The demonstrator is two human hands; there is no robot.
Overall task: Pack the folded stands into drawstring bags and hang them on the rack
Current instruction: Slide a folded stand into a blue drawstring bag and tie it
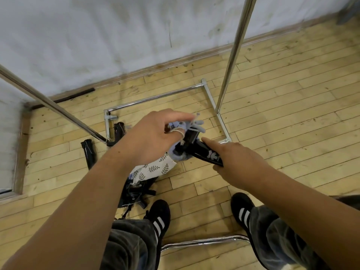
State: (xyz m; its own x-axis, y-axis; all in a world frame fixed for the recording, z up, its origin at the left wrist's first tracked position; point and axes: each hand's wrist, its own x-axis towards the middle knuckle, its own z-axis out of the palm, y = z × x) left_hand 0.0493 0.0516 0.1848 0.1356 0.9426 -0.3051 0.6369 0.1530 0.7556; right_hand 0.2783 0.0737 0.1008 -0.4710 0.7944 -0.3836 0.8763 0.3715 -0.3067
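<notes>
My left hand (153, 133) grips the gathered mouth of a light blue drawstring bag (180, 153), its white cord looped over my fingers. A black folded stand (204, 151) with a white logo sticks out of the bag's mouth. My right hand (235, 162) holds the stand's outer end, index finger stretched along it. The white leaf-print body of the bag (155, 168) hangs below my left wrist. A chrome rack (232, 55) stands around me, its upright pole at right and a slanted bar (52, 106) at left.
Two more black folded stands (89, 152) (119, 131) lie on the wooden floor by the rack's base frame (155, 97). A dark heap of stands and bags (136, 190) sits by my left shoe. A chrome base bar (204, 241) crosses between my feet. A white wall runs behind.
</notes>
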